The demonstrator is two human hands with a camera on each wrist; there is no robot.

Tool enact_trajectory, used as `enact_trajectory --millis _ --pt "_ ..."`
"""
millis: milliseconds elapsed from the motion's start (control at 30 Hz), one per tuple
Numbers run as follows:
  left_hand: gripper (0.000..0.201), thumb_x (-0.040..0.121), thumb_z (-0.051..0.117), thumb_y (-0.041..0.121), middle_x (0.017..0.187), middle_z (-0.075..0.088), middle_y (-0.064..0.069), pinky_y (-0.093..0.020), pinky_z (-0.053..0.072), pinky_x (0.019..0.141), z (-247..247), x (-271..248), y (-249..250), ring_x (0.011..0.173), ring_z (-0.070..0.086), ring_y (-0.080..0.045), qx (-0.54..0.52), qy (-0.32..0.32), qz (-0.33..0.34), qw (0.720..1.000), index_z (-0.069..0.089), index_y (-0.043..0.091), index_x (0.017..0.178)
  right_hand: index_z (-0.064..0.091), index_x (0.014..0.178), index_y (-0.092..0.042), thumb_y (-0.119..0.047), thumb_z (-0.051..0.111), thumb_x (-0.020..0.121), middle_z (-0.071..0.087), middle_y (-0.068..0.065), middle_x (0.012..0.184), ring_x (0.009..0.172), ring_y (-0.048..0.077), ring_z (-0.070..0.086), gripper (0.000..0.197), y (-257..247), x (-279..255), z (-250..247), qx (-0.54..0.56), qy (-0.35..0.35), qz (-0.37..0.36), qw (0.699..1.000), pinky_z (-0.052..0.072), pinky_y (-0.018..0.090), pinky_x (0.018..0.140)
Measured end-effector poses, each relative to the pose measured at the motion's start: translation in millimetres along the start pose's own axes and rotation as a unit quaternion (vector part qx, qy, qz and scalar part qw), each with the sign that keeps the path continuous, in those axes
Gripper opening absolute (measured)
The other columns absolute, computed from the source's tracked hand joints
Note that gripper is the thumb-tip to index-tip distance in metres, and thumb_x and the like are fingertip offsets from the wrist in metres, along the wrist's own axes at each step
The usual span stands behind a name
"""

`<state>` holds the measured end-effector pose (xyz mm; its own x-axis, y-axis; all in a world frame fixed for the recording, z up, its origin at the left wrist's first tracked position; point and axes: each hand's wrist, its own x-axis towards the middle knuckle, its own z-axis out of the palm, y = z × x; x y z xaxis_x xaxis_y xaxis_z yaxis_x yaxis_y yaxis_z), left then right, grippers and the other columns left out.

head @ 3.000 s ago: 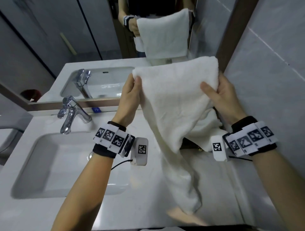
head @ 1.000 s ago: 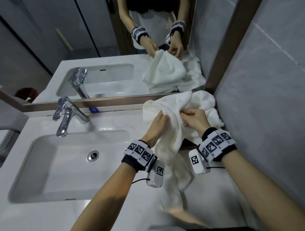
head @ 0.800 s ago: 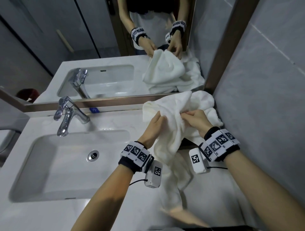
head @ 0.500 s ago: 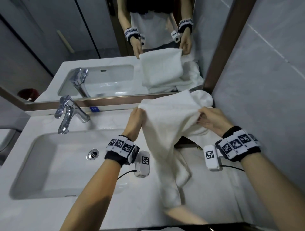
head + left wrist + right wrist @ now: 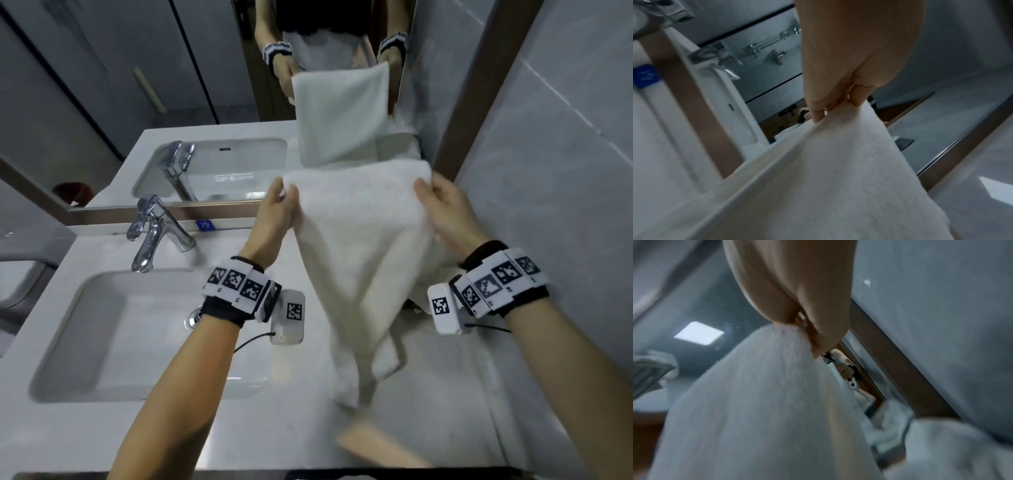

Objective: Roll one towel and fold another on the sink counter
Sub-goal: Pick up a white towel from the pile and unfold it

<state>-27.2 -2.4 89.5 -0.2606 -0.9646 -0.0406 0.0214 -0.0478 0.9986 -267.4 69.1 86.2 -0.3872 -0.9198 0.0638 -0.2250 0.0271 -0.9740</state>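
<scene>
A white towel [image 5: 356,246] hangs spread between my two hands above the right part of the sink counter [image 5: 281,428]. My left hand [image 5: 277,209] pinches its upper left corner [image 5: 842,113], thumb over the front. At the upper right corner [image 5: 789,335] my right hand [image 5: 442,212] grips the cloth. The towel's lower end droops in folds onto the counter near the front edge. A second white towel [image 5: 435,281] lies bunched against the wall behind the held one, mostly hidden; it shows in the right wrist view [image 5: 941,443].
The basin [image 5: 137,329] and chrome faucet [image 5: 154,233] are to the left. A mirror [image 5: 239,102] stands behind the counter, a tiled wall [image 5: 565,171] at the right. A light wooden piece [image 5: 376,448] lies at the counter's front edge.
The hands, bunched together on the towel a second ago, have moved apart and up, stretching the top edge flat between them. The towel now hangs wider.
</scene>
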Motion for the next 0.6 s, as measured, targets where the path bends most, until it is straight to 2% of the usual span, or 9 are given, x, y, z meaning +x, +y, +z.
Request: enact_trajectory --millis 100,167,233,267,367,433,500,567,600 --pt "0.021 0.103 0.035 0.021 0.102 0.065 0.004 -0.021 0.051 0.070 -5.1 3.7 37.8 0.090 0.062 -0.011 -0.020 -0.007 0.054 0.998 0.054 0.020 0.108 0.059 0.098 -0.023 -0.025 0.044 0.098 0.061 -0.016 0.081 0.071 -0.013 0.054 0.016 -38.6 2.4 -0.6 -0.044 0.025 -0.119 0.992 0.042 0.008 0.068" --pt "0.021 0.102 0.035 0.020 0.098 0.065 0.008 -0.019 0.049 0.071 -5.2 4.7 54.8 0.089 0.061 -0.005 -0.021 0.000 0.089 0.996 0.055 0.023 0.102 0.060 0.100 -0.023 -0.027 0.043 0.098 0.059 -0.025 0.074 0.068 -0.020 0.052 0.017 -58.6 1.7 -1.0 -0.060 0.047 -0.168 0.983 0.037 -0.001 0.062" --pt "0.020 0.102 0.035 0.020 0.093 0.062 0.009 -0.022 0.047 0.074 -2.2 5.0 62.6 0.085 0.058 -0.004 0.006 0.017 0.123 0.992 0.053 0.024 0.094 0.060 0.099 -0.025 -0.029 0.047 0.096 0.061 -0.032 0.075 0.070 -0.019 0.055 0.014 -67.3 2.1 -4.1 -0.040 0.048 -0.183 0.981 0.039 0.000 0.062" --pt "0.020 0.102 0.035 0.021 0.092 0.061 0.006 -0.027 0.048 0.077 -0.9 5.1 62.6 0.086 0.057 -0.006 0.030 0.021 0.132 0.991 0.052 0.023 0.092 0.061 0.102 -0.025 -0.032 0.051 0.095 0.064 -0.030 0.080 0.074 -0.016 0.058 0.014 -67.4 3.2 -6.5 -0.026 0.035 -0.170 0.984 0.042 0.002 0.063" --pt "0.016 0.102 0.035 0.025 0.111 0.064 -0.005 -0.043 0.052 0.090 0.5 3.8 50.1 0.101 0.062 -0.017 0.063 -0.011 0.127 0.990 0.050 0.022 0.105 0.055 0.119 -0.022 -0.031 0.067 0.085 0.066 -0.016 0.106 0.092 -0.007 0.064 0.036 -57.1 5.5 -14.6 -0.003 -0.034 -0.098 0.995 0.052 0.011 0.072" --pt "0.020 0.100 0.042 0.026 0.123 0.063 -0.002 -0.042 0.055 0.089 -1.4 4.9 36.1 0.109 0.064 -0.018 0.043 -0.064 0.090 0.993 0.046 0.030 0.119 0.048 0.123 -0.023 -0.019 0.071 0.082 0.062 -0.015 0.112 0.095 -0.010 0.063 0.047 -46.4 5.1 -18.4 -0.001 -0.093 -0.061 0.994 0.051 0.010 0.073" --pt "0.032 0.098 0.048 0.018 0.125 0.062 -0.001 -0.037 0.056 0.088 -2.2 9.7 22.0 0.109 0.064 -0.018 0.033 -0.111 0.055 0.992 0.041 0.033 0.126 0.044 0.127 -0.021 -0.007 0.069 0.080 0.061 -0.011 0.116 0.097 -0.007 0.063 0.054 -35.4 6.0 -20.6 0.020 -0.131 -0.029 0.991 0.052 0.012 0.075" --pt "0.028 0.098 0.045 0.009 0.114 0.065 -0.002 -0.035 0.056 0.087 -1.1 16.9 10.0 0.099 0.065 -0.017 0.038 -0.109 0.027 0.993 0.047 0.026 0.120 0.049 0.123 -0.015 -0.001 0.067 0.080 0.065 -0.005 0.112 0.094 0.001 0.067 0.049 -23.1 10.4 -21.5 0.060 -0.119 -0.001 0.991 0.055 0.017 0.075" --pt "0.021 0.098 0.042 0.008 0.101 0.068 0.000 -0.032 0.056 0.083 -0.6 21.7 5.0 0.089 0.066 -0.013 0.040 -0.100 0.018 0.994 0.052 0.019 0.112 0.053 0.120 -0.011 -0.002 0.067 0.080 0.068 -0.002 0.107 0.090 0.005 0.069 0.043 -16.7 13.8 -21.3 0.079 -0.100 0.013 0.992 0.056 0.019 0.075"
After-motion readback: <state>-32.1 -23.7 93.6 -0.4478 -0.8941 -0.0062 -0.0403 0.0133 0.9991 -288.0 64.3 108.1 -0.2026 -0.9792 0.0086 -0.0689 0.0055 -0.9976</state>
